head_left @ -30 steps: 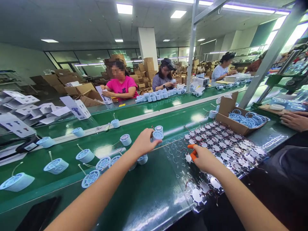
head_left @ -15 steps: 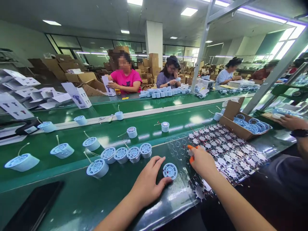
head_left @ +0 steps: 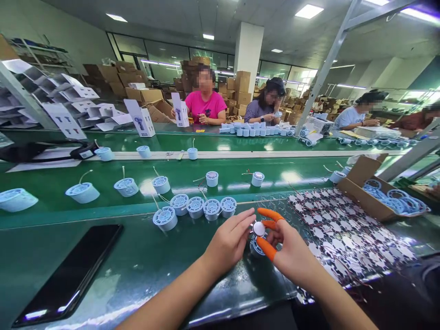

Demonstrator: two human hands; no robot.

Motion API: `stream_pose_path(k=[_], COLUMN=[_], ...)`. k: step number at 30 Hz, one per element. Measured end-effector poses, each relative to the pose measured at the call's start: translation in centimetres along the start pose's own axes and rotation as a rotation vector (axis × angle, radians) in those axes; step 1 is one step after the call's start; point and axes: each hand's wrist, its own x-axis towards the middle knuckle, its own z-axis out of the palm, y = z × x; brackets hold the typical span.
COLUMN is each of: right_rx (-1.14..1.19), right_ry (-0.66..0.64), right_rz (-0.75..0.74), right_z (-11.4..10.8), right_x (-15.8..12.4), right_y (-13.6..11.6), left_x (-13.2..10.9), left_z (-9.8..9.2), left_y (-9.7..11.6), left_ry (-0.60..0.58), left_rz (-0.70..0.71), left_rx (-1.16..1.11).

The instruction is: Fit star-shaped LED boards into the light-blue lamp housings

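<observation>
Between the orange-covered fingertips of my right hand is a small white disc with a spiky rim, pinched just above a light blue round slotted housing. That housing stands on the bench, partly hidden by the disc and my fingers. My left hand lies against its left side, fingers stretched out and their tips close to the disc; its thumb is hidden. Behind my left hand stands a short row of similar blue housings. To the right lies a sheet of many white spiky discs with thin red and dark wires.
A black phone lies at the front left. At the right stands an open cardboard box of blue rings. More wired housings are on the green belt. Co-workers sit across the line, one in a pink top.
My right hand has come left from the disc sheet with a white disc, over the blue housing. My left-hand fingers have straightened and moved beside it. The view has turned left.
</observation>
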Motion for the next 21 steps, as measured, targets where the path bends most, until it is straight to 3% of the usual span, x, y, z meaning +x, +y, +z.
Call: stream_pose_path(k=[6,11,16,21], right_rx=[-0.260,-0.388,-0.486,-0.534], right_ry=[-0.003,-0.083,-0.103,-0.078], right_rz=[-0.093,-0.124,0.008,0.029], right_z=[-2.0,-3.7,-3.5,-2.6], right_x=[-0.4,-0.7,-0.5,-0.3], right_y=[0.1,0.9,1.5,1.8], left_x=[0.1,0.6,0.6,0.4], left_z=[-0.4,-0.8,0.2,1.4], left_y=[-0.2,0.6,1.2,1.1], left_ry=[-0.028,-0.181,-0.342,-0.415], left_rz=[-0.160,-0.409,-0.683,-0.751], left_rx=[-0.041,-0.161,-0.245,-0.286])
